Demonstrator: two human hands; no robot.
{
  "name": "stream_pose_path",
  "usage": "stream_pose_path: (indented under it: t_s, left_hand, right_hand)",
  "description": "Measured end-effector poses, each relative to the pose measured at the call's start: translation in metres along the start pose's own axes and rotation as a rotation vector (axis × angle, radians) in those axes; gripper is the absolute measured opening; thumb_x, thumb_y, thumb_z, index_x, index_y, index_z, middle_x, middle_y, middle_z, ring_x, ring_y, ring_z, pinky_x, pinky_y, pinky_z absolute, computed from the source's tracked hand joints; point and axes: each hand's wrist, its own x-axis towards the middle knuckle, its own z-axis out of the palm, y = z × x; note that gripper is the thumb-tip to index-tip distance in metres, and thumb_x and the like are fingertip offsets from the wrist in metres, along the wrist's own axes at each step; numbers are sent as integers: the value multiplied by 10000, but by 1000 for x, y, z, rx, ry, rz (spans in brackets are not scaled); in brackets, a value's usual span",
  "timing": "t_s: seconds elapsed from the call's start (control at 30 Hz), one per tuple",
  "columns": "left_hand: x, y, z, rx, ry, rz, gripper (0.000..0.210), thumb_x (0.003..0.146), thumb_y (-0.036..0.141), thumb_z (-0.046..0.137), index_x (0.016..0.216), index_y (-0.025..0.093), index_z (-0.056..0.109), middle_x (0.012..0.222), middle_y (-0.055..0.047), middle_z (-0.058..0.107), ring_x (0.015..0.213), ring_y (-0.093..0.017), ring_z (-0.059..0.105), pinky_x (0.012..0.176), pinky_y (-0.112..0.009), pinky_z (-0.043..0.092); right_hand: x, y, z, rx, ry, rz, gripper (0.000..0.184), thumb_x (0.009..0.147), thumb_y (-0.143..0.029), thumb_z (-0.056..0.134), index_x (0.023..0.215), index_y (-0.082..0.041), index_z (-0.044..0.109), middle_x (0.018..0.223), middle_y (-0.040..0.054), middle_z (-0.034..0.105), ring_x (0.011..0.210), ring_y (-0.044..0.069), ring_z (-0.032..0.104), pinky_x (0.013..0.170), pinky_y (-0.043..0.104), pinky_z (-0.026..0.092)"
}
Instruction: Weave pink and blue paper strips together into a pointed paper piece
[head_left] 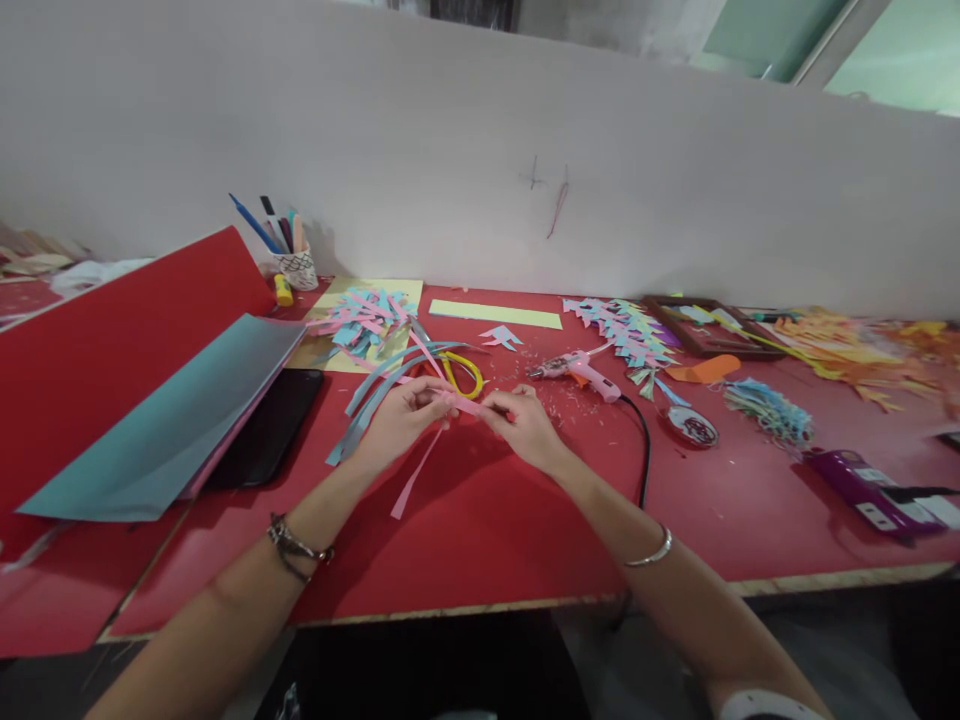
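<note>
A pink paper strip [466,405] stretches between my two hands above the red table. My left hand [409,420] pinches its left part, and my right hand [521,425] pinches the other end. Another pink strip end [414,480] hangs below my left hand; whether it belongs to the same strip I cannot tell. Just behind the hands lie yellow-handled scissors [469,372], partly covered by strips. Curved blue paper strips [360,400] lie beside my left hand. A pile of pink and blue cut pieces [371,318] sits further back, on yellow paper.
A pink glue gun [581,372] with a black cord lies right of centre. Behind it is a fringed paper garland [622,330]. Blue paper sheets [187,420] and a black flat object [262,440] occupy the left. A pen cup [298,268] stands by the white wall.
</note>
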Motion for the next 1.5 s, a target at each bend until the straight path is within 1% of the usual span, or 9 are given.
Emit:
stream_pose_path:
  t_s: [0.13,0.27,0.53,0.7,0.87,0.93,1.07,1.23,1.5]
  left_hand:
    - [0,2,2,48,9,-4,182,633,346,565,651,165,550,546,34,577,501,-85,514,533,-219,434]
    - [-1,4,3,90,20,4,190,652,321,541,549,161,551,550,19,595,497,-82,513,530,-212,436]
    - [4,-2,-6,73,100,-59,165,661,300,562,636,149,626,591,3,647,430,-68,506,521,-213,441]
    - [7,-2,-9,40,138,-54,146,690,246,531,629,149,621,573,13,644,410,-63,502,512,-204,439]
    - [10,-1,-14,56,248,-27,164,700,209,515,573,151,603,420,44,557,393,-76,496,495,-196,434]
    - [11,-1,-16,56,299,-16,171,697,198,519,552,155,599,388,49,534,388,-81,494,487,-194,432]
    - [13,-3,-19,5,373,-2,142,687,167,537,578,153,627,511,20,634,389,-65,493,485,-185,435]
    - [15,-5,-22,-93,441,-20,137,687,146,537,579,145,622,566,-4,667,381,-57,490,471,-181,442]
    - [19,-10,-26,-192,485,-21,85,668,171,567,606,138,616,575,-4,666,364,-44,480,463,-179,447]
  right_hand:
    - [0,0,-1,3,12,17,401,837,-447,410,578,-165,528,525,-42,542,484,68,418,702,286,291]
    - [1,-2,-2,-1,17,17,368,832,-400,429,562,-166,515,508,-42,514,482,71,416,693,280,310]
    - [0,-6,-9,134,-33,35,188,773,-321,506,731,-162,596,683,6,621,597,102,526,569,206,354]
    - [0,-4,-12,137,-32,68,147,746,-282,525,736,-160,605,641,-5,605,558,97,508,537,202,353]
    - [2,0,-14,266,41,110,161,739,-286,500,692,-164,594,674,6,623,631,113,555,600,216,402]
    - [3,1,-14,346,64,162,166,727,-305,511,681,-166,588,620,-1,611,572,107,552,570,219,413]
    - [4,2,-13,508,80,300,170,701,-334,542,677,-171,582,482,-32,564,378,84,494,435,215,402]
    - [7,4,-16,661,208,352,158,646,-326,604,624,-175,562,532,-12,620,478,121,604,509,239,477]
    - [11,9,-12,789,337,384,213,678,-389,573,679,-177,553,557,-9,639,505,124,620,595,269,508]
